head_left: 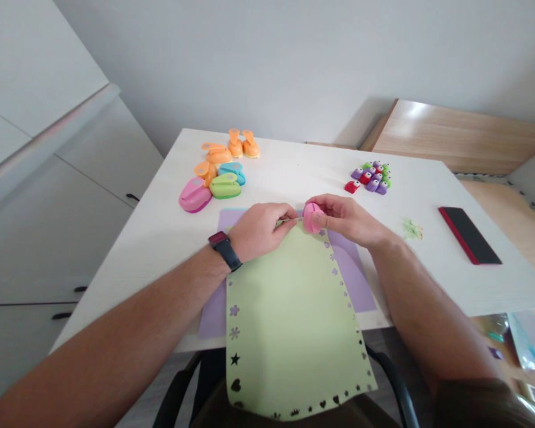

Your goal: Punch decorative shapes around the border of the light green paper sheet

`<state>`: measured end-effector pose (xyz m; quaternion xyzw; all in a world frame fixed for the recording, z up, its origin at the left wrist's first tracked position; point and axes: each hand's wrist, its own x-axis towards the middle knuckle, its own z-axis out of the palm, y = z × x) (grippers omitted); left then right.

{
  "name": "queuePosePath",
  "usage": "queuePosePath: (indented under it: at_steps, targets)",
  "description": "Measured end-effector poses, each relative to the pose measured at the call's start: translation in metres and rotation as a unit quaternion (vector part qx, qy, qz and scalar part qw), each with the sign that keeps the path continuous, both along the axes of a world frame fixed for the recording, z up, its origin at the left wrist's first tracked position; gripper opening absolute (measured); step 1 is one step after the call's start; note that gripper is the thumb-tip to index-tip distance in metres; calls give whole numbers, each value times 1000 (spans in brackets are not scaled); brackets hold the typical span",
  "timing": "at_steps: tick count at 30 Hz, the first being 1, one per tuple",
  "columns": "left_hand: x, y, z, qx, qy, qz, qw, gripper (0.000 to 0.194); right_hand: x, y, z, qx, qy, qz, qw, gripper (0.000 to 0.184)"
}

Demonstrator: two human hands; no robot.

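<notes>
A light green sheet of paper [289, 309] lies over the table edge, with small shapes such as stars, hearts and flowers cut along its borders. My left hand [265, 229] pinches the sheet's far edge between thumb and fingers. In my right hand [345, 219] is a small pink craft punch [312, 217], held at the sheet's far edge near the right corner. Part of the punch is hidden by my fingers. Beneath the green sheet, a lilac sheet [352, 276] sticks out on both sides.
Larger punches stand at the back left, among them a pink one [195, 195], a green one [225, 186] and several orange ones. Small coloured punches [374, 177] cluster at the back right. Paper scraps [412, 229] and a black-and-red flat case [469, 235] lie to the right.
</notes>
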<state>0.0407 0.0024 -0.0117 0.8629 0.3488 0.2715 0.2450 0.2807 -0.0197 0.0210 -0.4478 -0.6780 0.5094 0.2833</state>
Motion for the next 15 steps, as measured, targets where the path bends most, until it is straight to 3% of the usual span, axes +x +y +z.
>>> queuePosePath:
  at_steps: [15]
  targets:
    - [1,0,0,-2,9,7,1000,16,-9,-1,1,-12,6,-33,999,31]
